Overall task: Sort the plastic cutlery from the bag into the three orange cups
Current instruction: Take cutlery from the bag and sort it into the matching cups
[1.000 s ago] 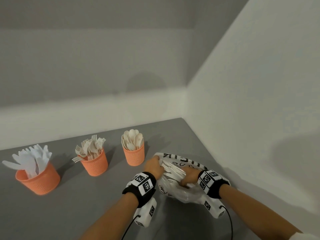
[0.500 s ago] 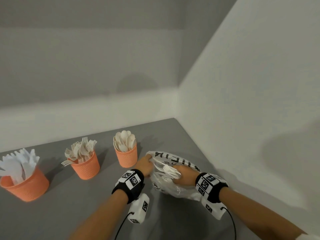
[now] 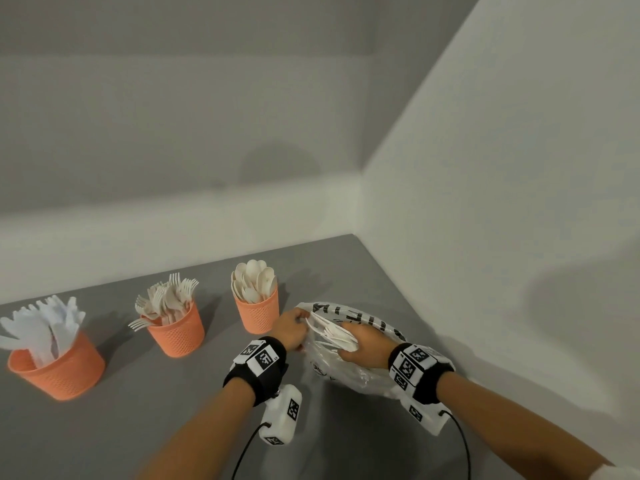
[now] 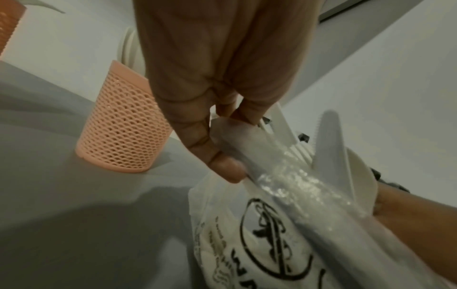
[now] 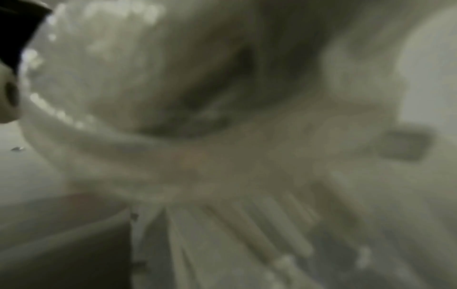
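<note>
Pinching the edge of the plastic bag (image 3: 349, 367) is the left hand (image 3: 290, 330), with thumb and fingers (image 4: 217, 156) curled onto the film, which shows nicely in the left wrist view. The bag is see-through-ish white with black print on it and sits on the grey worktop (image 3: 104, 427) near the corner where the two walls meet. The right hand (image 3: 365, 348) is reaching into the bag mouth and its fingers are wrapped around a bundle of white cutlery (image 3: 332, 336) that fans out toward the left hand. From the left wrist cam I can spot at least one serrated knife (image 4: 329, 148) in that bunch. The right wrist view is all blur, just cloudy plastic and some pale handles, so no use there.

Over on the left of the worktop there are three orange cups in a row. The knife cup (image 3: 57, 370) is farthest left, the fork cup (image 3: 176, 332) is in the middle, and the spoon cup (image 3: 258, 311) is just beside the left hand and the bag. All three stand upright and are stuffed pretty full.
</note>
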Action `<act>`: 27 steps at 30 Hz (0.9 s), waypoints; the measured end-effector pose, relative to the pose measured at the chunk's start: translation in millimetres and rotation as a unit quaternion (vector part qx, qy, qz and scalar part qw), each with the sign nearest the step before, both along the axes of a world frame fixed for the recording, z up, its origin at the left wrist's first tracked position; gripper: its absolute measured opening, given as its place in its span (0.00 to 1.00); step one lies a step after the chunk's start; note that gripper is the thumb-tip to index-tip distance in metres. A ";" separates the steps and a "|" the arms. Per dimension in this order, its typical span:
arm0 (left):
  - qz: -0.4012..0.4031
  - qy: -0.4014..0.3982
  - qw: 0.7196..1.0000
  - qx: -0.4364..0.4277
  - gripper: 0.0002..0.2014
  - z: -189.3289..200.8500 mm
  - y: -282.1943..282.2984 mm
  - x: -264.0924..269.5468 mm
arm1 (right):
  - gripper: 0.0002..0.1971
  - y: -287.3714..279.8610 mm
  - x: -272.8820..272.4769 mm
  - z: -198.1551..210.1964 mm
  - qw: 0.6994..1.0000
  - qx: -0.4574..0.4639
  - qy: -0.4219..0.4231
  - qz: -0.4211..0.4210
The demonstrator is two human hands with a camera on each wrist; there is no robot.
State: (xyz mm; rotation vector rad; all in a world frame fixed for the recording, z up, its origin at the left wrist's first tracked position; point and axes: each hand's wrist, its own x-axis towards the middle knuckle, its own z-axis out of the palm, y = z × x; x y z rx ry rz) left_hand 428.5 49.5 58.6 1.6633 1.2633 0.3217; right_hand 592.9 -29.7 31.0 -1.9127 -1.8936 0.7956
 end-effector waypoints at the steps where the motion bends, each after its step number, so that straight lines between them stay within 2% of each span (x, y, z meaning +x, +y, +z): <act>1: 0.004 -0.003 1.000 -0.003 0.18 0.6 0.5 1.7 | 0.21 -1.2 1.5 0.9 1.000 0.013 -0.003 0.004; 5: 0.005 0.007 1.000 0.010 0.20 1.6 3.1 7.5 | 0.20 -6.0 7.7 4.7 0.998 0.059 -0.020 0.004; 9: 0.008 0.026 0.999 0.025 0.22 -0.1 3.2 6.2 | 0.06 -6.4 12.0 6.3 0.995 0.082 -0.005 -0.052; 11: -0.003 0.013 1.000 0.022 0.22 1.2 0.3 6.7 | 0.03 -4.0 11.0 6.2 0.994 0.071 0.020 -0.079; 14: -0.012 -0.028 0.999 -0.013 0.21 4.1 -2.3 7.8 | 0.08 -1.0 8.0 8.9 0.986 0.081 0.078 -0.124; 16: -0.003 -0.051 0.998 -0.040 0.20 5.5 -1.2 5.7 | 0.08 1.1 4.5 17.7 0.971 0.099 0.158 -0.148; 18: -0.006 -0.067 0.997 -0.038 0.17 6.9 0.1 3.0 | 0.06 5.1 1.2 34.7 0.949 0.120 0.231 -0.178; 20: -0.003 -0.093 0.996 0.006 0.15 9.0 1.4 0.9 | 0.09 12.2 -0.4 55.4 0.914 0.146 0.306 -0.222; 23: 0.090 -0.161 0.978 0.097 0.12 14.1 1.1 -7.6 | 0.12 27.2 -2.6 84.7 0.841 0.175 0.428 -0.281; 24: 0.123 -0.191 0.969 0.100 0.12 16.4 1.7 -11.8 | 0.13 32.8 -5.2 91.8 0.818 0.180 0.464 -0.290; 25: 0.148 -0.227 0.960 0.074 0.12 18.5 2.5 -16.7 | 0.13 38.1 -9.4 97.3 0.800 0.182 0.492 -0.292; 27: 0.170 -0.300 0.938 -0.039 0.13 24.4 0.6 -26.4 | 0.13 47.7 -23.3 104.8 0.778 0.178 0.529 -0.289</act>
